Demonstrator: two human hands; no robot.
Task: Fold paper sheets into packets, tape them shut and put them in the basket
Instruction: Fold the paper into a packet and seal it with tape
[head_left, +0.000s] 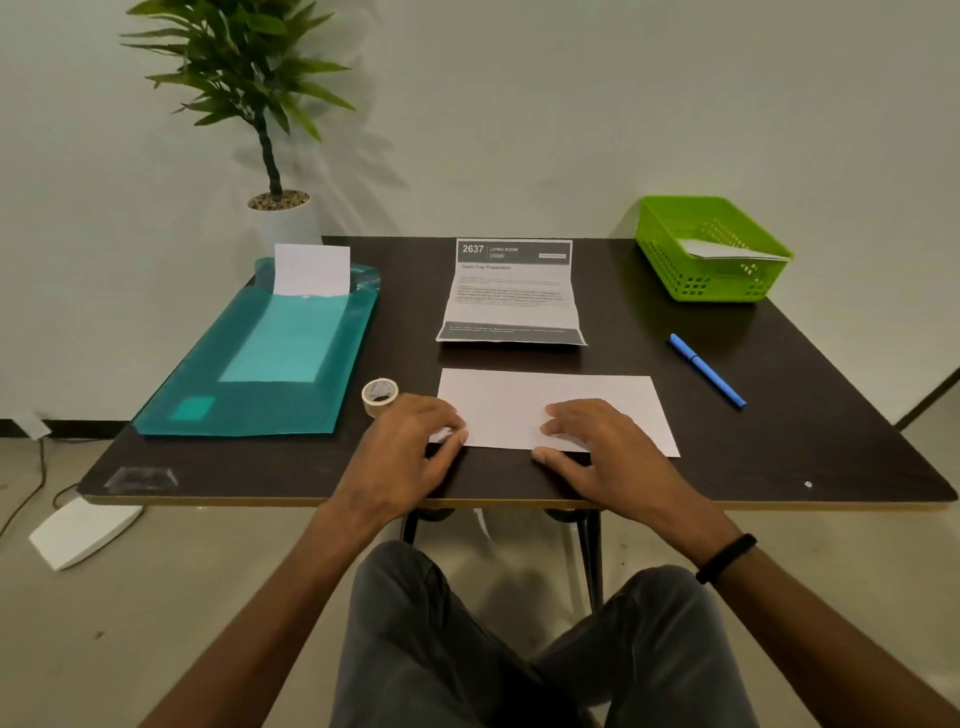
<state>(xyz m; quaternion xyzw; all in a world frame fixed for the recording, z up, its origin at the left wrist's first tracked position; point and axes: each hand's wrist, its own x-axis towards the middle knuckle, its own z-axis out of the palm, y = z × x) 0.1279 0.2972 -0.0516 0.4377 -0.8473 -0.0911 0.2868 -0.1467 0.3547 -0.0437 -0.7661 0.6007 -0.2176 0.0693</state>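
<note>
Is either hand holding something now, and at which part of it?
The left hand pinches the white paper at its near left corner. The right hand only rests flat on its near edge.

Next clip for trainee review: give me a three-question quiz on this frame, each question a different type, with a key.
1. True or false: the green basket already holds a paper packet.
2. Multiple choice: the tape roll stands (A) inside the basket, (B) beside the left hand, (C) on the teal folder.
3. Short answer: which object lies on the table between the basket and the folded white sheet?

Key
1. True; a folded paper shows above the rim.
2. B
3. The blue pen. Both hands, the right hand included, rest on the sheet's near edge.
</note>
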